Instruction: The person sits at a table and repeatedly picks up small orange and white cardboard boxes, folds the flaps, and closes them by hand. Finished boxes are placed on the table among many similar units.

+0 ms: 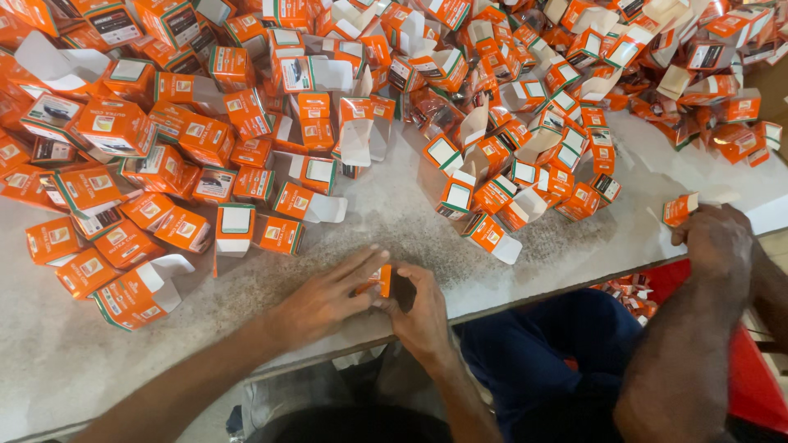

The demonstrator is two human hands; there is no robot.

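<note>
My left hand [328,297] and my right hand [423,316] meet at the near edge of the grey table [394,213]. Between them they hold one small orange carton [382,280]. The left fingers lie flat over its left side, and the right thumb and fingers pinch its right end, where something dark shows. A big heap of similar orange and white cartons [353,90] covers the far half of the table, many with open white flaps. The nearest loose ones lie to the left [135,295] and just beyond my hands [490,235].
Another person's hand [716,242] rests on the table's right edge and grips a small orange carton [680,208]. Below the edge there are dark blue trousers [533,353], and a red bin [751,377] with more cartons inside.
</note>
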